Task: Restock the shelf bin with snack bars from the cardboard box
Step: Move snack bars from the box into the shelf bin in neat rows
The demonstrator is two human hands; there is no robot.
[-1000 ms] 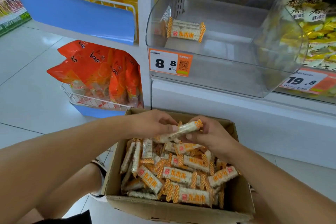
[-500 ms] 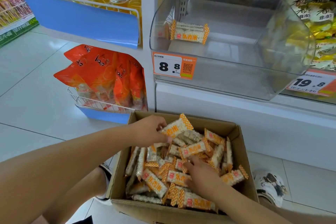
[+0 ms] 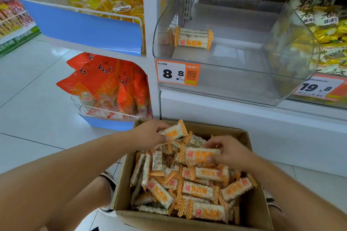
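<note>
Now both hands are over the cardboard box (image 3: 124,191): left hand (image 3: 148,134) pinches one snack bar (image 3: 175,131), right hand (image 3: 228,153) grips another bar (image 3: 201,154). Above, the clear bin (image 3: 234,80) holds one bar and lots of room.

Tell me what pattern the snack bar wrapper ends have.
Orange-and-white checks, clearest in the head view on the snack bar in the bin.

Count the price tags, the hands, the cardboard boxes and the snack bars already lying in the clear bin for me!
Price tags: 2, the 8.8 tag and the 19.8 tag
Hands: 2, left hand and right hand
Cardboard box: 1
Snack bars in the clear bin: 1 wrapped pack
Total: 6
</note>
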